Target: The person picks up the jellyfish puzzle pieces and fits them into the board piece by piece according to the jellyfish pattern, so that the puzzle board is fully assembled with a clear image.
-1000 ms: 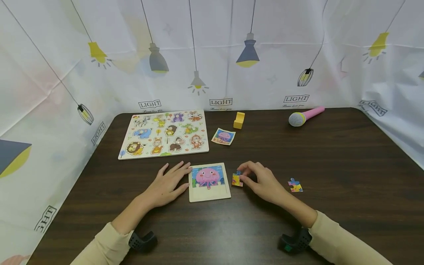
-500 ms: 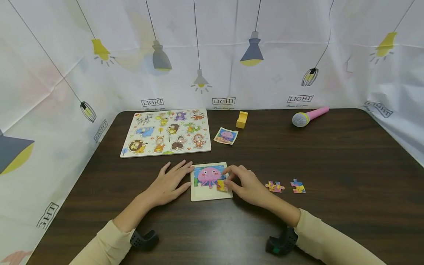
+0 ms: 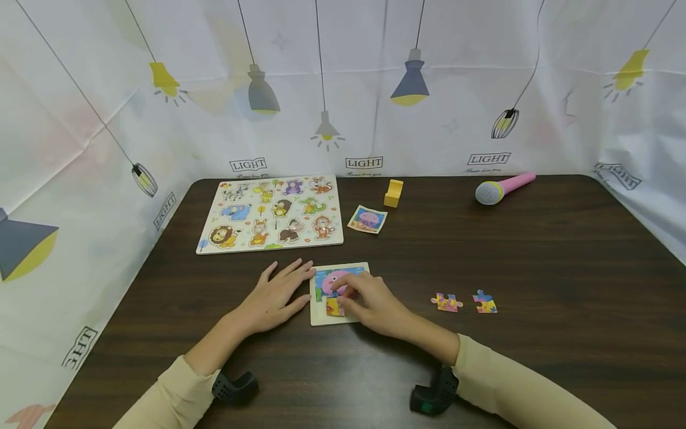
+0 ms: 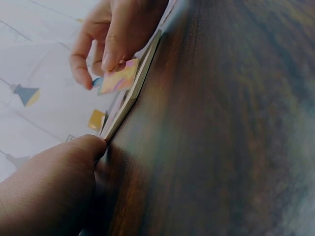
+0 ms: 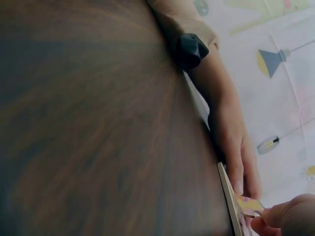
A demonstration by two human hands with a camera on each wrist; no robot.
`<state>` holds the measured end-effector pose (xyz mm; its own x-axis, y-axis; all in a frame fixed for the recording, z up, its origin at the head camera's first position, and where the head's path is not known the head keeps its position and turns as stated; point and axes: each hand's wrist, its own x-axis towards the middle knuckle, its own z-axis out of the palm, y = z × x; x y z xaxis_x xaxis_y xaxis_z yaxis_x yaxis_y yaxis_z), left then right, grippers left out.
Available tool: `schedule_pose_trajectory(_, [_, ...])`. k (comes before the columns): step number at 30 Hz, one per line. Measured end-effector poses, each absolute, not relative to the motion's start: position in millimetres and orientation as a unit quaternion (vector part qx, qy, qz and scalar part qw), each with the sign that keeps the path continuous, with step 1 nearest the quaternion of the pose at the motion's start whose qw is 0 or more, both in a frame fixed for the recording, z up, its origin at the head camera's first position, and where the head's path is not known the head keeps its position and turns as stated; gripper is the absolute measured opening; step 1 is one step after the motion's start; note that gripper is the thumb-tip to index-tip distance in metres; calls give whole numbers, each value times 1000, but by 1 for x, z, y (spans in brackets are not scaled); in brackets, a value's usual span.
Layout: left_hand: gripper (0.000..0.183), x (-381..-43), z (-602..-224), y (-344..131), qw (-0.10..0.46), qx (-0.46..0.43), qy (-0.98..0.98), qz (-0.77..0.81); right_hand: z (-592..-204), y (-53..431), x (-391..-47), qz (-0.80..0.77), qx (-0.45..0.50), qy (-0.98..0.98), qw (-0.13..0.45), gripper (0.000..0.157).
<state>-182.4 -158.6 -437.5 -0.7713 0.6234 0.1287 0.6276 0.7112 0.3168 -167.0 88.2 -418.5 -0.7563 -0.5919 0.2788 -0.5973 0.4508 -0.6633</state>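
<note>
A jigsaw puzzle tray [image 3: 317, 317] with a pink octopus picture in its upper part lies on the dark table. My right hand [image 3: 377, 307] pinches a yellow puzzle piece [image 3: 334, 307] between thumb and fingers over the tray's lower left. In the left wrist view, that piece [image 4: 119, 78] tilts just above the tray [image 4: 142, 73]. Flat on the table, my left hand [image 3: 273, 301] spreads its straight fingers, with fingertips and thumb right at the tray's left edge. Two loose puzzle pieces lie to the right, one pink and yellow [image 3: 447, 302], one blue and yellow [image 3: 485, 302].
Behind the tray lies a white animal puzzle board [image 3: 270, 214]. A small octopus picture card [image 3: 367, 220] and a yellow block [image 3: 393, 193] sit right of it. At the back right is a pink toy microphone [image 3: 504, 189]. A printed white curtain [image 3: 429, 137] borders the table.
My right hand has picked up the yellow puzzle piece and carried it left, from beside the tray to over its lower left. The left hand stays at the tray's edge.
</note>
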Motion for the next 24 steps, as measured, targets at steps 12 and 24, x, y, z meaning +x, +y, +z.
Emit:
schedule_pose_trajectory(12, [52,-183,-437,-158,13,-342,-923,-177,-422,73,-167,363,356,-861,21,16])
schedule_pose_trajectory(24, [53,-182,-437,-159,14,-343,-923,-176,-425,69,-165,299,363,-880,68,15])
